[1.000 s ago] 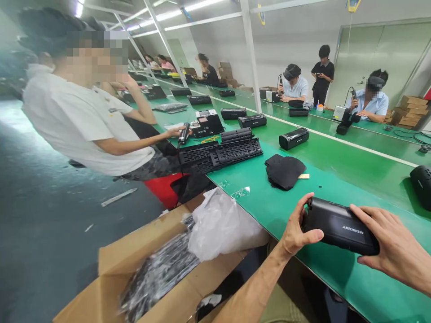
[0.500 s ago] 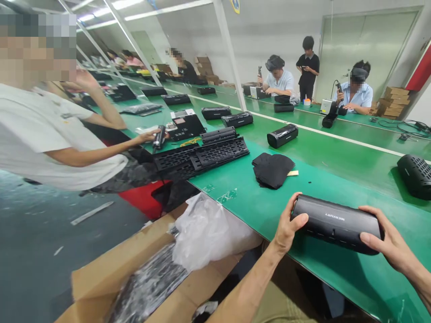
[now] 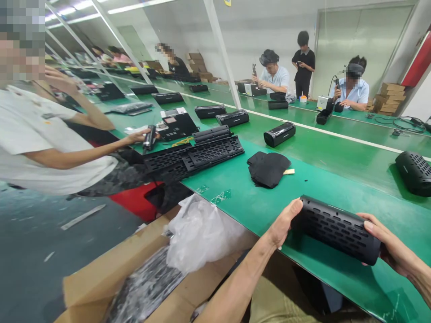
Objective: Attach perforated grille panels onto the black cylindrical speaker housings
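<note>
A black speaker housing (image 3: 336, 229) with rows of slotted holes is held between my two hands over the green table's near edge. My left hand (image 3: 283, 220) grips its left end, thumb on top and the other fingers hidden behind. Around the right end closes my right hand (image 3: 384, 237), its thumb near the upper edge and fingertips partly showing underneath. The slotted grille faces me. Beyond it on the table lies a stack of black fabric sheets (image 3: 269, 168) with a small yellowish strip (image 3: 288, 172) sticking out.
Several similar housings stand on the green surface, one (image 3: 279, 134) ahead and one (image 3: 414, 172) far right. Slotted black panels (image 3: 202, 157) lie left. Below is a cardboard box (image 3: 101, 269) with a plastic bag (image 3: 202, 233). A co-worker (image 3: 60, 139) at left holds a tool (image 3: 149, 138).
Both hands have rolled the speaker housing, so its slotted grille faces me instead of the smooth side with lettering. The view has shifted slightly.
</note>
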### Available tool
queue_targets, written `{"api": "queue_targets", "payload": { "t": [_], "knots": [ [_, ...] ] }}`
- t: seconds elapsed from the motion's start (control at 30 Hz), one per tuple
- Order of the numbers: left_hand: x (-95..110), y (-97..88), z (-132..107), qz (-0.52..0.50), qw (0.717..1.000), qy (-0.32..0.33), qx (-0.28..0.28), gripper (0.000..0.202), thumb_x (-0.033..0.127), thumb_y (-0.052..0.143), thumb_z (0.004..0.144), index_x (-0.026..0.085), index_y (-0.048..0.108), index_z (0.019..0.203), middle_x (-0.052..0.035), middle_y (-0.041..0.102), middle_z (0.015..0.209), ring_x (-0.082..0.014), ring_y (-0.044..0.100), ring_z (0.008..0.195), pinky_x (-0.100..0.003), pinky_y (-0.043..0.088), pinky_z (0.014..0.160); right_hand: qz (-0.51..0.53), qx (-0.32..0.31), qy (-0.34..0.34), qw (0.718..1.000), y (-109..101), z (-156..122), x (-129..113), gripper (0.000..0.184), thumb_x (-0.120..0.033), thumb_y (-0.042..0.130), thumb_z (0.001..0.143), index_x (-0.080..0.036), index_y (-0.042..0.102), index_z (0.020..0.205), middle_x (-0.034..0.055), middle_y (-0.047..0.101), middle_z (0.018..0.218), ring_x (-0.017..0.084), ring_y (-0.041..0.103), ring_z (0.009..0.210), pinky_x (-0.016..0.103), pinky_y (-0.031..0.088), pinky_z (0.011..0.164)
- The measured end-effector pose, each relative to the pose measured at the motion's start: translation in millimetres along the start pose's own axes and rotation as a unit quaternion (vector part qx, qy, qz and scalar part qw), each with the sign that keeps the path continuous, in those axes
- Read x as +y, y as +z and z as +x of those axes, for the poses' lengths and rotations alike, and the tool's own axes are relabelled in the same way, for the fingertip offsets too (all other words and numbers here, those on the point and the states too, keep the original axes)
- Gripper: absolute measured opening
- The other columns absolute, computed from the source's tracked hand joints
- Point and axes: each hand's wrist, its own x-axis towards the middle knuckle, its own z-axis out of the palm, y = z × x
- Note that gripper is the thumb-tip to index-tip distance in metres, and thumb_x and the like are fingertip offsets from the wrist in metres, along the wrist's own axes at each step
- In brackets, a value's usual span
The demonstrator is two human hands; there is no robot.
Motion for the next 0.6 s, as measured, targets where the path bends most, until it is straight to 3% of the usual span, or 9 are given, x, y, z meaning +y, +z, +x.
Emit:
{"api": "queue_targets", "payload": {
  "t": [0.1,0.2,0.3,0.4,0.47,0.6],
  "knots": [
    [1.4,-1.5,-2.3,0.000,0.999,0.046,-0.004,0.071,0.063,0.082,0.079,0.019,0.069,0.133,-0.0111,0.073,0.134,-0.0373,0.056,0.138,-0.048,0.042,0.118,0.083,-0.020,-0.001,0.996,3.9,-4.5,6.4,0.084,-0.068,0.075,0.083,-0.031,0.042,0.150,0.0098,0.068,0.124,0.025,0.071,0.078,0.044,0.065,0.065],
    [0.6,0.1,-1.1,0.007,0.997,0.073,0.023,0.072,0.065,0.081,0.079,0.016,0.070,0.132,-0.0125,0.072,0.136,-0.0393,0.057,0.137,-0.050,0.041,0.119,0.086,-0.024,-0.043,0.995,10.9,-7.9,14.3,0.085,-0.060,0.083,0.079,-0.030,0.043,0.148,0.0119,0.063,0.135,0.025,0.071,0.083,0.042,0.065,0.065],
    [0.5,0.3,-0.1,0.004,0.998,0.047,0.028,0.070,0.066,0.079,0.080,0.015,0.072,0.127,-0.0137,0.074,0.133,-0.0402,0.059,0.134,-0.051,0.042,0.119,0.066,-0.019,-0.037,0.997,14.9,-7.1,16.4,0.073,-0.059,0.080,0.082,-0.030,0.049,0.141,0.0091,0.065,0.125,0.022,0.068,0.075,0.038,0.062,0.057],
    [1.5,-3.7,-4.8,-0.004,0.999,0.034,0.020,0.080,0.063,0.084,0.077,0.020,0.064,0.141,-0.0124,0.069,0.143,-0.0389,0.056,0.141,-0.050,0.041,0.121,0.054,-0.021,-0.015,0.998,12.7,-5.8,14.7,0.069,-0.063,0.077,0.085,-0.031,0.050,0.141,0.0060,0.068,0.114,0.020,0.065,0.071,0.039,0.063,0.058],
    [1.6,-8.9,-8.6,0.014,0.998,0.065,0.022,0.089,0.061,0.087,0.074,0.022,0.058,0.149,-0.0118,0.067,0.146,-0.0382,0.054,0.143,-0.048,0.040,0.122,0.049,-0.039,-0.022,0.998,10.9,-5.9,15.5,0.073,-0.070,0.076,0.082,-0.031,0.053,0.140,0.0065,0.069,0.112,0.023,0.067,0.074,0.041,0.064,0.062],
    [-1.9,-19.6,-3.0,0.030,0.993,0.110,0.039,0.082,0.065,0.083,0.077,0.020,0.065,0.143,-0.0129,0.069,0.142,-0.0395,0.056,0.140,-0.048,0.042,0.121,-0.026,-0.070,-0.083,0.994,14.9,0.2,24.3,0.080,-0.078,0.080,0.069,-0.029,0.065,0.132,0.0084,0.075,0.110,0.034,0.073,0.092,0.045,0.063,0.076]
  ]
}}
